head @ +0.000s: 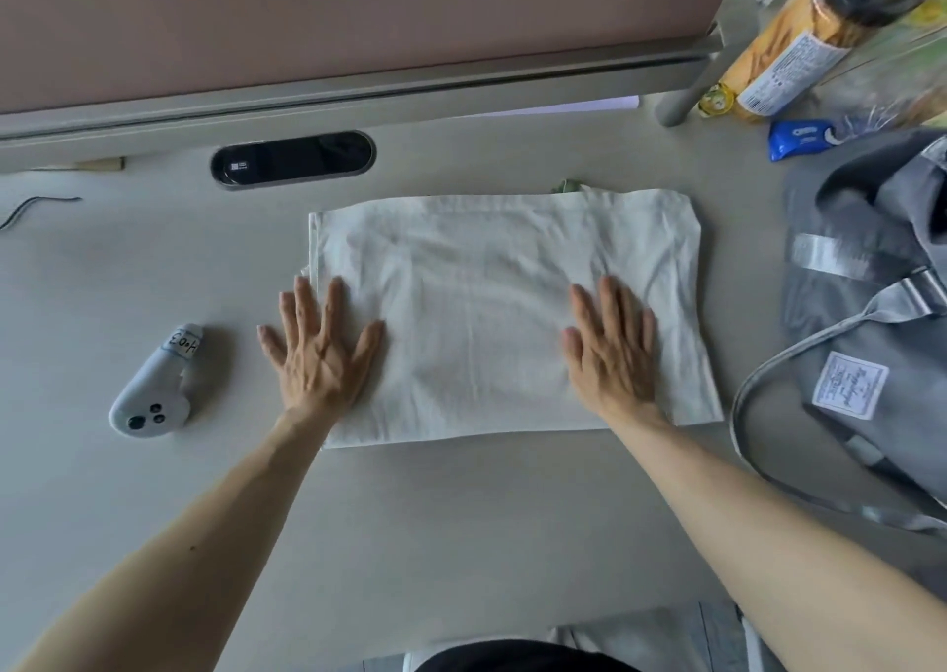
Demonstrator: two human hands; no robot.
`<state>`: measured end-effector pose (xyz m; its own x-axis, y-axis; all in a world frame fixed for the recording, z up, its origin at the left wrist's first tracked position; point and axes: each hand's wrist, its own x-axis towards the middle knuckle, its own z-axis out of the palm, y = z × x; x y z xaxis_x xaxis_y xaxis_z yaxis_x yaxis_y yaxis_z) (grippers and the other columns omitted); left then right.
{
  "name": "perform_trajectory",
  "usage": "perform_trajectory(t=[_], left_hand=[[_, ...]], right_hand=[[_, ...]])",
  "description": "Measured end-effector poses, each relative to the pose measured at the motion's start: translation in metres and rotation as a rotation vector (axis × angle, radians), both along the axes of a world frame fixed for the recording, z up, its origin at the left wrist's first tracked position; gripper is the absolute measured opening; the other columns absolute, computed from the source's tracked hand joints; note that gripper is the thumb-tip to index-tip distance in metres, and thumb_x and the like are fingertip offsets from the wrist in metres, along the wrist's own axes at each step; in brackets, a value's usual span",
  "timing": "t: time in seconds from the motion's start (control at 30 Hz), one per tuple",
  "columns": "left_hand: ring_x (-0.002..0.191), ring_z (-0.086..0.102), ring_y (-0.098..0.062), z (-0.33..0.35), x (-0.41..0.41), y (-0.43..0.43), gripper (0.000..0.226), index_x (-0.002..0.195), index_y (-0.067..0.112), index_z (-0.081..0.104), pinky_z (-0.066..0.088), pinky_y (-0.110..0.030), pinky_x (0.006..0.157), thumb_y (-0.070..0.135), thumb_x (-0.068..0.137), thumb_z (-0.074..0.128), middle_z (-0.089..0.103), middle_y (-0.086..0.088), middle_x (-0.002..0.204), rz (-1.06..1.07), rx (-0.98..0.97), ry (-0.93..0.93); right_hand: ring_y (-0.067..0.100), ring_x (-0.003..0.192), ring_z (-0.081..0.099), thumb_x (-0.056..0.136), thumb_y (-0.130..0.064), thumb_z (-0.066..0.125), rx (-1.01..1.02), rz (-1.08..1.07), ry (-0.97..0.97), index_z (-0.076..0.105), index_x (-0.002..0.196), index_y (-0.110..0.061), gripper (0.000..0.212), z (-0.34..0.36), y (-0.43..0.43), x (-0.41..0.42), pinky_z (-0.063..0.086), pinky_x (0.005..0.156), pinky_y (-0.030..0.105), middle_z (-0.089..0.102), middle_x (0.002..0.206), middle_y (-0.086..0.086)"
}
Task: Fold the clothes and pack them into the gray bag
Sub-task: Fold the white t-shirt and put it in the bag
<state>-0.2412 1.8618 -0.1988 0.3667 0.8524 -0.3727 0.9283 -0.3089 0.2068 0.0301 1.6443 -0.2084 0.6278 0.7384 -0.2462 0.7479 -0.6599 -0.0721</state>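
A white garment [492, 302], folded into a rough rectangle, lies flat in the middle of the table. My left hand [320, 351] presses flat on its left edge, fingers spread, partly on the table. On the garment's right part my right hand [612, 351] rests flat with straight fingers. The gray bag [871, 323] lies at the right, its strap looping toward the front edge and a white label on its side. A bit of green cloth [566, 186] peeks out behind the garment's far edge.
A white controller [153, 389] lies left of my left hand. A black oval cable port [292, 159] sits in the table [461, 518] behind the garment. At the back right stand a snack tube [799, 51] and a blue packet [802, 138]. A partition [333, 21] runs along the back.
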Motion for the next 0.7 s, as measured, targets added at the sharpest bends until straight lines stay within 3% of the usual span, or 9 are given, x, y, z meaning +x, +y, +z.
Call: perform_trajectory(t=[0.13,0.2,0.27,0.33,0.43,0.53,0.6,0.7], left_hand=[[0.153,0.005,-0.024,0.003,-0.005,0.0,0.086,0.157,0.035,0.007,0.003,-0.052,0.121,0.08,0.088,0.033,0.004,-0.001,0.167,0.038,0.049,-0.022],[0.137,0.032,-0.029,0.01,-0.003,-0.006,0.084,0.151,0.028,0.023,0.023,-0.051,0.111,0.076,0.086,0.046,0.032,-0.007,0.149,0.11,0.087,-0.059],[0.12,0.045,-0.033,0.018,-0.002,-0.016,0.079,0.14,0.019,0.035,0.035,-0.048,0.099,0.066,0.083,0.063,0.046,-0.011,0.129,0.236,0.062,-0.166],[0.112,0.054,-0.036,0.026,-0.002,-0.026,0.071,0.132,0.013,0.04,0.042,-0.042,0.09,0.05,0.082,0.074,0.054,-0.014,0.122,0.364,-0.049,-0.291],[0.101,0.058,-0.03,0.036,-0.004,-0.029,0.06,0.126,0.016,0.046,0.044,-0.032,0.079,0.032,0.079,0.08,0.058,-0.008,0.111,0.526,-0.241,-0.363],[0.093,0.065,-0.026,0.039,-0.011,-0.016,0.056,0.117,0.016,0.061,0.054,-0.034,0.077,0.037,0.072,0.085,0.066,-0.005,0.105,0.675,-0.432,-0.494],[0.081,0.066,-0.024,0.043,-0.014,-0.002,0.029,0.096,0.009,0.071,0.052,-0.03,0.066,0.03,0.078,0.081,0.071,-0.006,0.086,0.727,-0.53,-0.588],[0.072,0.062,-0.022,0.047,-0.011,0.018,0.014,0.08,0.009,0.073,0.052,-0.033,0.071,0.021,0.084,0.076,0.068,-0.005,0.072,0.728,-0.58,-0.624]], right_hand=[[0.032,0.143,0.033,0.097,-0.048,0.029,0.038,0.057,-0.016,0.036,0.152,-0.028,0.059,0.001,-0.012,0.008,0.02,0.117,0.048,0.03,0.16,0.011],[0.033,0.142,0.035,0.096,-0.048,0.032,0.021,0.048,-0.013,0.037,0.152,-0.028,0.059,0.003,-0.011,0.008,0.021,0.116,0.049,0.033,0.158,0.011],[0.034,0.143,0.032,0.094,-0.049,0.031,0.002,0.023,0.013,0.036,0.152,-0.029,0.062,0.007,-0.01,0.005,0.02,0.115,0.051,0.031,0.159,0.01],[0.035,0.145,0.026,0.092,-0.046,0.032,-0.017,-0.008,0.066,0.034,0.152,-0.027,0.064,0.014,-0.01,-0.002,0.02,0.114,0.057,0.026,0.161,0.01],[0.033,0.144,0.028,0.086,-0.032,0.054,0.057,0.053,0.092,0.038,0.15,-0.019,0.067,0.029,-0.009,-0.033,0.028,0.109,0.061,0.025,0.16,0.011],[0.031,0.14,0.038,0.073,-0.029,0.075,0.178,0.311,0.137,0.049,0.143,-0.015,0.077,0.044,0.001,-0.089,0.034,0.108,0.058,0.041,0.152,0.013],[0.031,0.135,0.046,0.065,-0.034,0.08,0.228,0.451,0.174,0.055,0.137,-0.016,0.079,0.048,0.013,-0.131,0.039,0.106,0.054,0.05,0.143,0.011],[0.028,0.131,0.049,0.06,-0.039,0.083,0.207,0.544,0.213,0.058,0.131,-0.017,0.079,0.045,0.033,-0.179,0.041,0.104,0.051,0.054,0.138,0.008]])
